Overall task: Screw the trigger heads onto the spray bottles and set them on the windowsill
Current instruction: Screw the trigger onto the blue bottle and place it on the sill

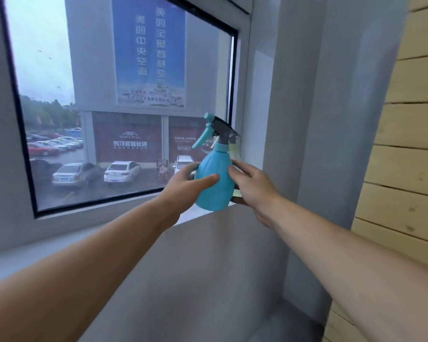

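Observation:
A turquoise spray bottle [214, 180] with a grey and turquoise trigger head [214, 130] on its neck stands upright at the right end of the windowsill [104, 233]. My left hand [187, 185] wraps its left side and my right hand [251, 183] its right side. Behind it a second, pale yellow-green bottle [233, 148] shows only as a sliver against the window frame; its head is mostly hidden.
The window pane [124, 107] rises directly behind the sill. A grey wall corner [307, 144] closes in on the right, with wooden planks [410, 169] beyond it. The grey wall below the sill [208, 280] drops toward me.

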Motion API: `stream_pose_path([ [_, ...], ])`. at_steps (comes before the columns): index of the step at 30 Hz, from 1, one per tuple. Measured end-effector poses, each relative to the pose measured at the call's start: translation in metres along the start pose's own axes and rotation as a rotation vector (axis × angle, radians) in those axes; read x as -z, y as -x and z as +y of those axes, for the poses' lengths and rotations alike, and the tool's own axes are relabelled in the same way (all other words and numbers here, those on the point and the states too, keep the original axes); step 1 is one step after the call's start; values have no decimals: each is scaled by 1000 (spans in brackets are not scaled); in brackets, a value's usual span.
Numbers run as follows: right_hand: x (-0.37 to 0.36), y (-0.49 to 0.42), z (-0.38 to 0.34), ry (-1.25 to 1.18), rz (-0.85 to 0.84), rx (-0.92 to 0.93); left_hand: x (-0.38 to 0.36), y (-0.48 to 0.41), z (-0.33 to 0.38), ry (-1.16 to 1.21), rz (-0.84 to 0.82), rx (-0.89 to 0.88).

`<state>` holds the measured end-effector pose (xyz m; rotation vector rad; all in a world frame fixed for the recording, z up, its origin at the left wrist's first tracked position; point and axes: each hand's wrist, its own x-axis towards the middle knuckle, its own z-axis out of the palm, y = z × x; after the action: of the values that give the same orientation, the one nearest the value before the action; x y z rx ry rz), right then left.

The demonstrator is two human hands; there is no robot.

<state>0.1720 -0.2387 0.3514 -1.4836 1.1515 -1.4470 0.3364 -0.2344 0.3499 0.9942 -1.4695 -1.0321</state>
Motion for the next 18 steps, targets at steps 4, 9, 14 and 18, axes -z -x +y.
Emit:
stream_pose_path([
  [4, -19, -24, 3, 61, -2, -32, 13, -25, -8, -26, 86, 52],
  [9, -33, -36, 24, 97, 15, -5, 19, -41, -28, -46, 139, 110],
  [14, -37, -40, 37, 94, -4, 6, 18, -50, -45, -74, 201, 88],
  [18, -39, -45, 43, 70, -5, 16, 15, -54, -52, -87, 215, 60],
])
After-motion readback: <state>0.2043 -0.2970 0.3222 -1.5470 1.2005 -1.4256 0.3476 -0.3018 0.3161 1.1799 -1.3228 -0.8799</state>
